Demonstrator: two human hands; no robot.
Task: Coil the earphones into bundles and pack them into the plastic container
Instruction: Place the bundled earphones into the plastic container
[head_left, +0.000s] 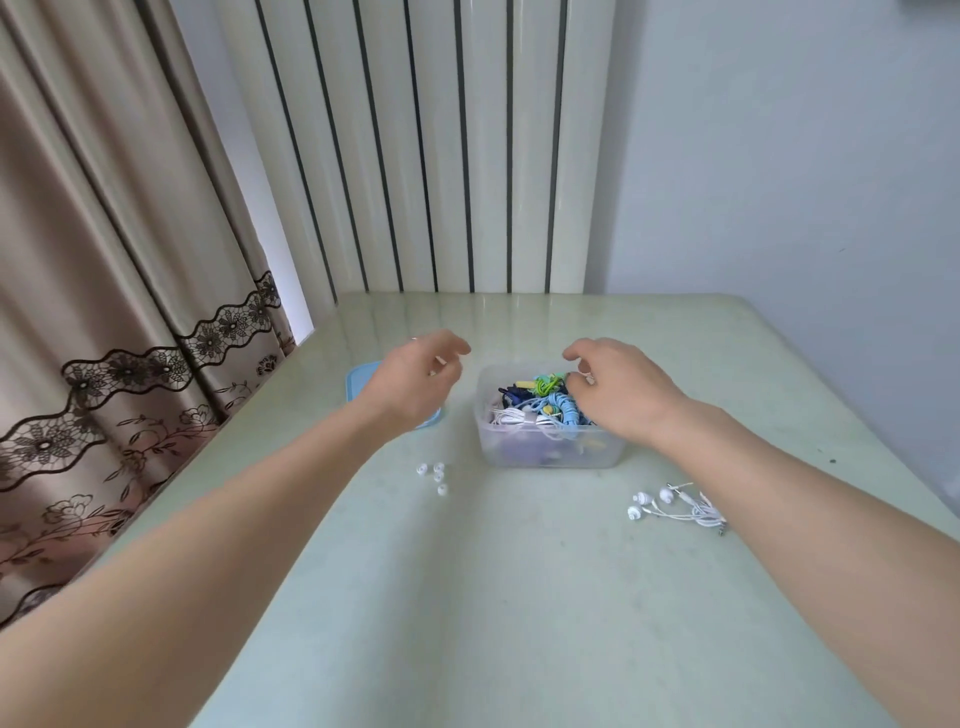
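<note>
Pale green, the table (519, 597) stood against a ribbed white radiator (431, 145), with a curtain (104, 291) at 9 o'clock. From the head view, the plastic container (545, 447) sat mid-table, heaped with coiled earphones (540, 405). The right hand (618, 389) hovered over its 3 o'clock side and the left hand (415, 379) at its 9 o'clock, above a blue lid (358, 384), both with loosely curled fingers and holding nothing. White earphones (675, 506) lay loose at 5 o'clock, small ear tips (434, 475) at 7 o'clock.

My pale green table (519, 597), my clear plastic container (550, 447), blue lid (358, 382), loose white eartips (434, 475), my white earphones (675, 506)
</note>
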